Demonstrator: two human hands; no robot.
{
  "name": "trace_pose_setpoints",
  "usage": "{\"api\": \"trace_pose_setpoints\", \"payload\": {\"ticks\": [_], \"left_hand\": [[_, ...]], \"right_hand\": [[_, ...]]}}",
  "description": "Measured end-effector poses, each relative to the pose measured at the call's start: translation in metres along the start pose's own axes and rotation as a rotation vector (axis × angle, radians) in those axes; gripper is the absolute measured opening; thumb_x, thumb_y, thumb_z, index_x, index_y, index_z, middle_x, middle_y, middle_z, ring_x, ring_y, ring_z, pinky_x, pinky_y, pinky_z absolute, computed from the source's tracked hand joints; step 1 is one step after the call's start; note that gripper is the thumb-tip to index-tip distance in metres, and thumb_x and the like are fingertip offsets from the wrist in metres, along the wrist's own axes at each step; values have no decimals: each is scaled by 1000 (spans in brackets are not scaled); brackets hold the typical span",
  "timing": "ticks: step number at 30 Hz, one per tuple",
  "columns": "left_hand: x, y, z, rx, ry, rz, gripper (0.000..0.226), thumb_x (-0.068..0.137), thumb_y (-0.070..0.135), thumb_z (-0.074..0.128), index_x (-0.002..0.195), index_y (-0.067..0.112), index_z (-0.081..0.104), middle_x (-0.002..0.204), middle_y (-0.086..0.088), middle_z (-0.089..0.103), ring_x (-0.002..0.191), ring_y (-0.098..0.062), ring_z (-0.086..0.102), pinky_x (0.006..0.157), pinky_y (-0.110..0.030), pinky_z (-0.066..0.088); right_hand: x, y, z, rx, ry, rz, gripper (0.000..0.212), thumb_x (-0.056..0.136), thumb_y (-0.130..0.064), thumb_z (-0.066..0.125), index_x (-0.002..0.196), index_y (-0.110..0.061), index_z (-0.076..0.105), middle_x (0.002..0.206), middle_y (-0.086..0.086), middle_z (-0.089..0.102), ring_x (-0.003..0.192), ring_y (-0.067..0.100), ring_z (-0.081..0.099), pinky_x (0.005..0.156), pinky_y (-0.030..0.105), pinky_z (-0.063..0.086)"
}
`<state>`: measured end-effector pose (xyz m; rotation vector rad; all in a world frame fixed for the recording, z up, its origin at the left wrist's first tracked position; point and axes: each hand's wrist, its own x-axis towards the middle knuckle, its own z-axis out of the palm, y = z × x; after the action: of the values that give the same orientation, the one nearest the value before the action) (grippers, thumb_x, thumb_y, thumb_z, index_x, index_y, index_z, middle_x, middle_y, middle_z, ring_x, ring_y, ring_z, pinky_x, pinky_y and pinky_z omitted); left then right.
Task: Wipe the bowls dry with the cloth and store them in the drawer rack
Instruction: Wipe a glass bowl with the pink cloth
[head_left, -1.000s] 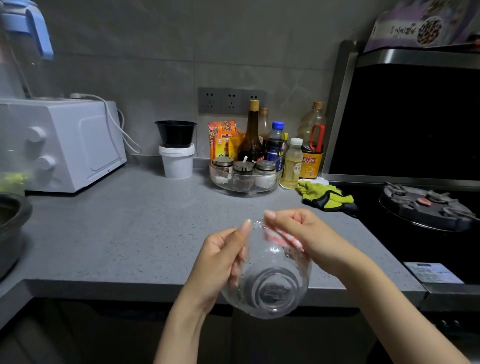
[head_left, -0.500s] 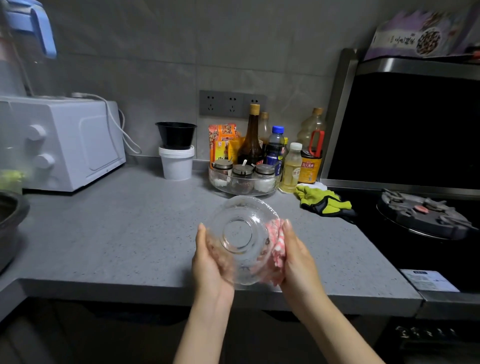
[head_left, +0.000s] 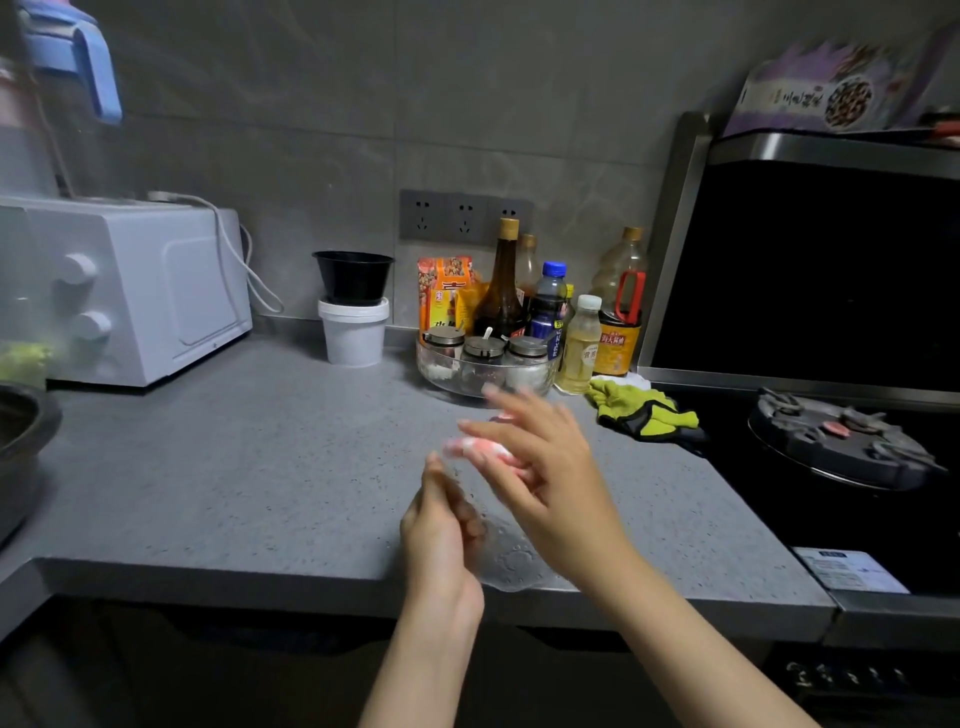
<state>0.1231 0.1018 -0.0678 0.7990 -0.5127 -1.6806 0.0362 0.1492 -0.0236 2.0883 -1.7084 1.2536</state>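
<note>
A grey counter (head_left: 234, 467) carries a white oven (head_left: 140, 291) far out at nine o'clock, a white tub (head_left: 353, 338) topped by a black container (head_left: 353, 275) closer in at ten, and a glass tray (head_left: 436, 371) of jars backed by bottles (head_left: 501, 291) at one. Yellow-green gloves (head_left: 641, 413) lie at three on the edge of the black hob (head_left: 753, 499), whose burner (head_left: 841, 441) sits farther out the same way. Wall sockets (head_left: 465, 218) sit at twelve, a purple packet (head_left: 831, 88) at two.

Blurred glass bowl (head_left: 514, 566) and pink cloth (head_left: 485, 448).
The bowl is held above the countertop (head_left: 260, 467) edge, with the cloth pressed against it.
</note>
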Motion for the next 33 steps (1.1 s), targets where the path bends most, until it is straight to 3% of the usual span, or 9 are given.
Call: {"api": "trace_pose_setpoints", "payload": {"ticks": [4, 7, 10, 15, 20, 24, 26, 30, 33], "left_hand": [[1, 4, -6, -36, 74, 29, 34, 92, 45, 54, 75, 16, 56, 72, -9, 50, 67, -22, 49, 67, -35, 42], [6, 1, -11, -42, 72, 44, 36, 92, 46, 53, 75, 14, 55, 68, -5, 52, 60, -19, 50, 65, -32, 43], [5, 1, -7, -53, -27, 27, 43, 92, 46, 52, 94, 4, 62, 89, -13, 65, 77, -25, 62, 67, -31, 48], [4, 12, -4, -18, 54, 147, 38, 94, 40, 53, 64, 19, 44, 50, 4, 38, 46, -10, 36, 45, -20, 35], [7, 10, -13, -13, -17, 118, 41, 93, 44, 52, 91, 4, 61, 83, -20, 61, 75, -27, 60, 70, -35, 50], [5, 15, -13, -1, 41, 169, 40, 94, 41, 53, 62, 19, 44, 52, 1, 43, 40, -6, 39, 40, -16, 36], [6, 17, -16, 17, 50, 186, 41, 94, 41, 53, 61, 20, 40, 51, 3, 39, 42, -8, 39, 43, -18, 38], [11, 17, -18, -24, -22, 119, 43, 90, 48, 56, 87, 5, 60, 90, -14, 64, 85, -26, 62, 77, -39, 52], [9, 14, -13, 52, -47, 120, 41, 92, 46, 53, 102, 7, 62, 90, -14, 56, 76, -24, 53, 59, -28, 44]], "right_hand": [[-24, 12, 7, -111, -81, -96, 49, 99, -49, 26, 145, -33, 34, 154, -15, 25, 143, 1, 14, 116, 28, 21], [-37, 10, 14, -164, -22, -203, 47, 100, -39, 34, 143, -21, 40, 151, -8, 33, 142, 7, 22, 114, 29, 25], [-32, 3, 16, -213, -17, -307, 43, 100, -34, 38, 137, -14, 50, 147, 0, 41, 140, 12, 29, 116, 25, 20], [-29, 5, 6, -274, 20, -237, 45, 101, -34, 32, 136, -13, 50, 144, 0, 45, 136, 4, 30, 114, 16, 17], [-35, -1, 10, -254, -33, -319, 48, 103, -38, 26, 136, -13, 50, 143, 2, 46, 133, 10, 38, 112, 21, 24], [-25, 4, 6, -282, -4, -300, 48, 104, -35, 25, 135, -9, 52, 142, 3, 48, 132, 11, 39, 114, 22, 24], [-33, 1, 9, -285, -2, -330, 47, 104, -34, 26, 133, -9, 53, 140, 3, 50, 132, 12, 41, 114, 22, 24], [-32, -5, 14, -235, -23, -396, 46, 104, -34, 27, 134, -10, 52, 143, 3, 46, 135, 14, 40, 113, 28, 27], [-18, 2, 12, -219, 31, -371, 48, 103, -39, 28, 131, -12, 56, 140, 4, 51, 131, 14, 43, 111, 28, 30]]}}
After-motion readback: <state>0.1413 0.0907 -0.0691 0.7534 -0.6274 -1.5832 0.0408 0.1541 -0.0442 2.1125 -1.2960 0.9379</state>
